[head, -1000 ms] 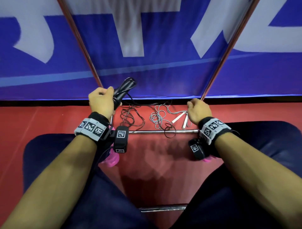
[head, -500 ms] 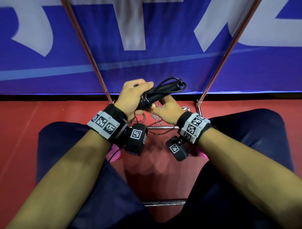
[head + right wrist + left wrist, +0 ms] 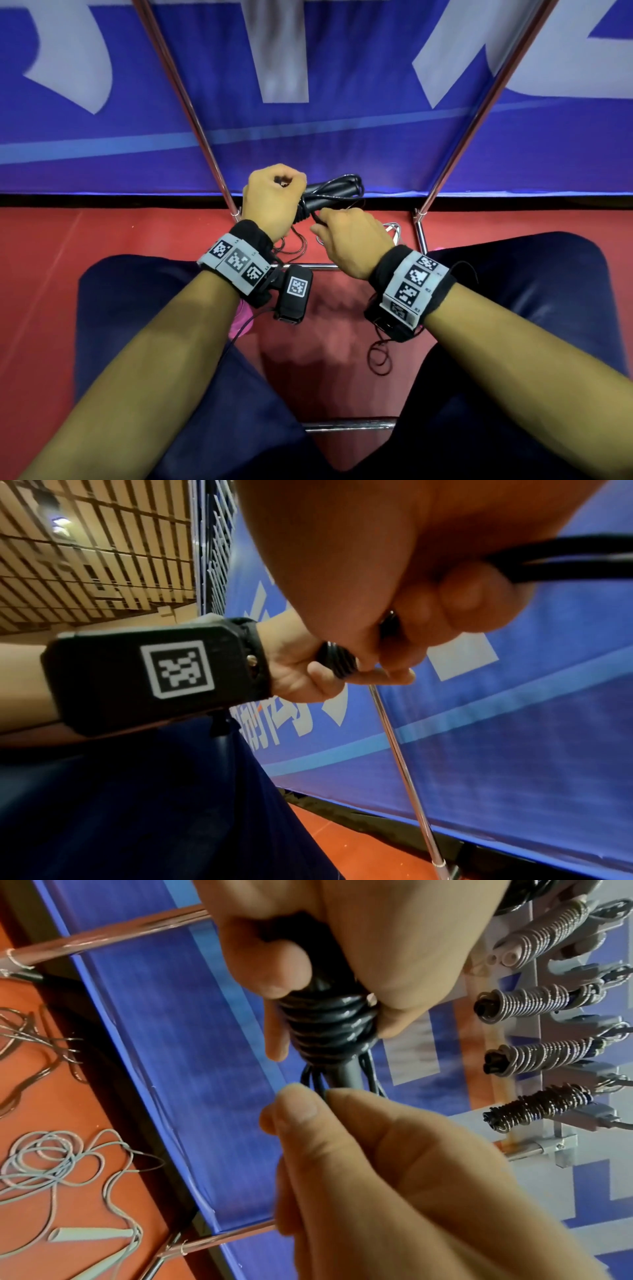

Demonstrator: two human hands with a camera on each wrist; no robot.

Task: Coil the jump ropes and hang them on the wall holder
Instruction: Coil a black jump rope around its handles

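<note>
Currently: left hand (image 3: 274,202) is fisted round the black jump rope (image 3: 329,1023), fingers and thumb curled tight on the handle bundle, where the cord is wound in several close turns. Right hand (image 3: 352,240) is just beside it, thumb and forefinger pinching loose cord strands right under those turns, other fingers curled in.

Both hands are up in front of the blue banner (image 3: 342,147), above the red floor (image 3: 137,233), between the 2 slanted metal tubes (image 3: 191,102). Black rope is off the floor, in hand, not on the holder.

Wall holder (image 3: 537,1028) shows in the left wrist view, well apart from the hands, with at least 4 wrapped ropes (image 3: 534,1001) on its pegs.

Grey jump rope (image 3: 51,1164) lies loose and tangled on the floor near the frame foot, its handles beside the tangle. Thin dark rope (image 3: 34,1047) is also loose on the floor, next to the grey one.

Dark-trousered knees sit either side of the hands.
</note>
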